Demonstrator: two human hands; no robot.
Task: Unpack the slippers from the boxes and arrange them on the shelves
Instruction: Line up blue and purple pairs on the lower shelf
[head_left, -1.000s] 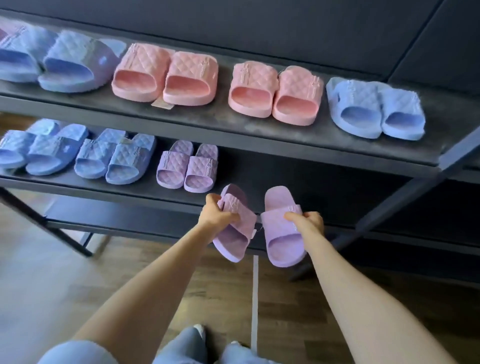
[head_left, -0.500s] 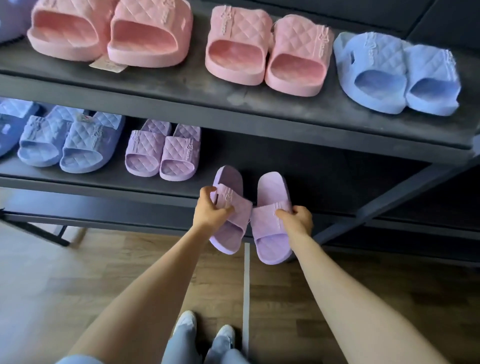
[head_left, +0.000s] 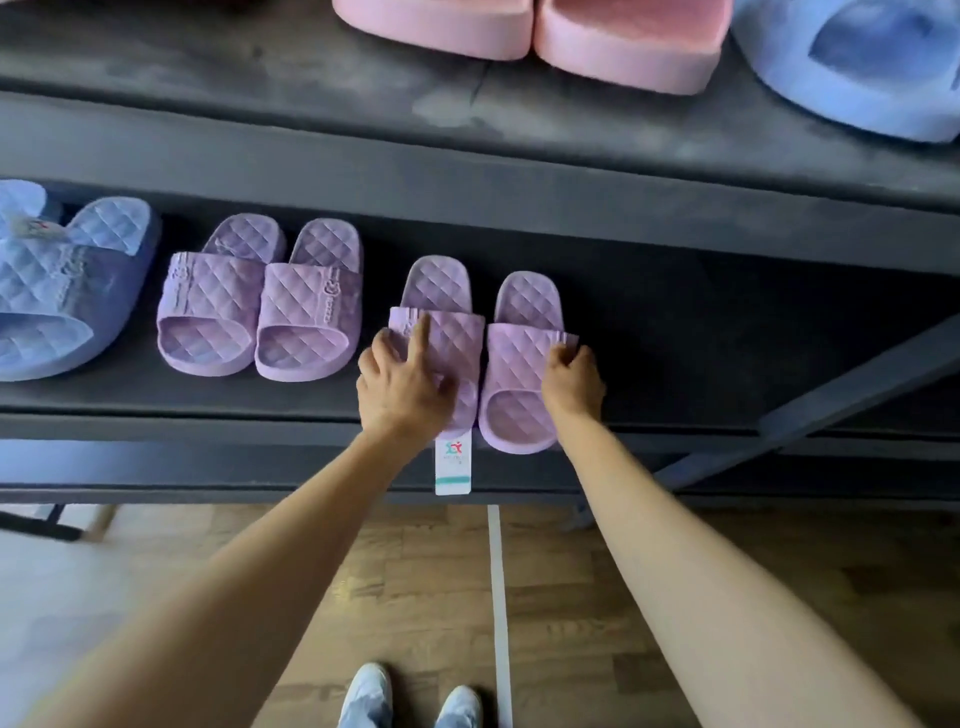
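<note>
Two quilted purple slippers stand side by side on the dark lower shelf (head_left: 701, 364), toes toward me. My left hand (head_left: 402, 387) lies on the strap of the left purple slipper (head_left: 436, 283), index finger stretched forward over the strap. My right hand (head_left: 571, 384) grips the outer edge of the strap of the right purple slipper (head_left: 519, 364) with curled fingers. A white paper tag (head_left: 453, 465) hangs from the left slipper over the shelf's front edge.
Another purple pair (head_left: 260, 312) stands just left, then a blue slipper (head_left: 62, 291). The upper shelf (head_left: 260, 104) carries pink slippers (head_left: 623, 47) and a blue one (head_left: 857, 67). A diagonal brace (head_left: 857, 384) crosses at the right. My feet (head_left: 410, 696) stand on wood floor.
Both hands carried the purple pair forward from in front of the shelf and set it down on the lower shelf. The view has moved closer and lower.
</note>
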